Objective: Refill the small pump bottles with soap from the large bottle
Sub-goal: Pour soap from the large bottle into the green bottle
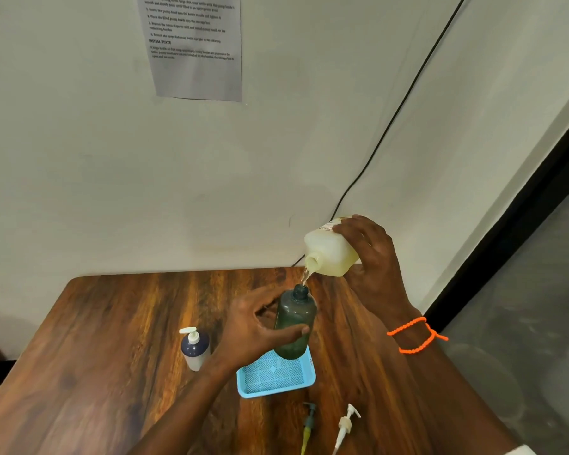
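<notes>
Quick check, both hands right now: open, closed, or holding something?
Left hand: grips the dark green bottle.
Right hand: grips the tilted large soap bottle, pouring.

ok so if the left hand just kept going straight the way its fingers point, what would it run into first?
The left hand already grips the dark green bottle, so that bottle fills its path. Past it, the line runs toward the right forearm, though depth is hard to judge from this one view.

Glossy wood-grain table (112, 323); translucent plastic bottles; blue perforated plastic tray (276, 389).
</notes>
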